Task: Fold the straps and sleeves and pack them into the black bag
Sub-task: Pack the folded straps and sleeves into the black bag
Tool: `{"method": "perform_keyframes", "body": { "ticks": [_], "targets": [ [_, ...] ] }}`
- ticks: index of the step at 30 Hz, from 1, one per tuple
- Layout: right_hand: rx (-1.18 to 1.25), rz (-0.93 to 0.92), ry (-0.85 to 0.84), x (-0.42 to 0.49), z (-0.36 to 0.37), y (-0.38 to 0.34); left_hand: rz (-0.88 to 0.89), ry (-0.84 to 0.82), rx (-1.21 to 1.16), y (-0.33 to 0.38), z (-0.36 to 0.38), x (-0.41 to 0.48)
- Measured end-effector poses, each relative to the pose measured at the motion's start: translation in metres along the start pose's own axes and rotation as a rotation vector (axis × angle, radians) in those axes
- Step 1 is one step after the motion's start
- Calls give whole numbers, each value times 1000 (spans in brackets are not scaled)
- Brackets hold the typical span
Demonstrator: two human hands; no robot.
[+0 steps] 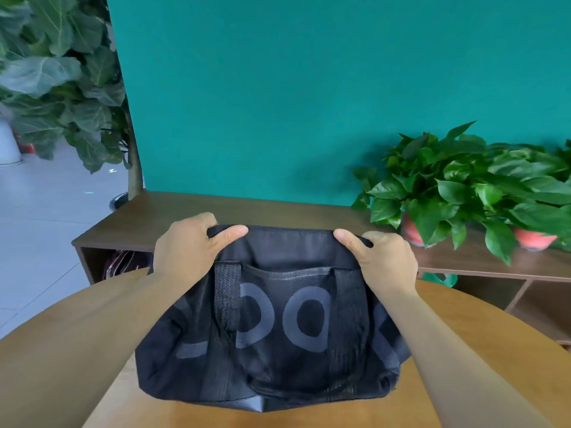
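bright even light | soft shadows | wide-angle edge distortion | sharp

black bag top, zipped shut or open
Looks shut: the black bag shows an unbroken zip along its top edge, no gap, between the left hand and right hand gripping its ends.

One black bag [278, 319]; two hands: left hand [182, 251], right hand [386, 261]; two red plant pots [412, 231] [533, 239]; one tall tree [61, 72]; one bench [479, 319]; one shelf [278, 208].
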State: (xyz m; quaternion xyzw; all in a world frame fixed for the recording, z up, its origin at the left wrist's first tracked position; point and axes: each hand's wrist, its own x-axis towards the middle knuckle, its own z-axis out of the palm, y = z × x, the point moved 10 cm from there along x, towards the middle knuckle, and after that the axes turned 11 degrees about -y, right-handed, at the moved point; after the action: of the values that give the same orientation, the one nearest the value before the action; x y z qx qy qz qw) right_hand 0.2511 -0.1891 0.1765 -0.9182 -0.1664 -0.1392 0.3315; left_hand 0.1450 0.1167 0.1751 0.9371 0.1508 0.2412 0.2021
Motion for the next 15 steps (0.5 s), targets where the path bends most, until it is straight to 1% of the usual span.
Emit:
{"method": "perform_keyframes", "body": {
  "ticks": [4,8,15],
  "targets": [
    [-29,1,-57,35,9,-2,-28,-58,5,-5,9,32],
    [-50,45,-124,60,10,-12,-64,-125,21,-5,6,55],
    [-82,126,-181,95,-21,-52,-119,-229,42,13,-43,97]
  ]
}}
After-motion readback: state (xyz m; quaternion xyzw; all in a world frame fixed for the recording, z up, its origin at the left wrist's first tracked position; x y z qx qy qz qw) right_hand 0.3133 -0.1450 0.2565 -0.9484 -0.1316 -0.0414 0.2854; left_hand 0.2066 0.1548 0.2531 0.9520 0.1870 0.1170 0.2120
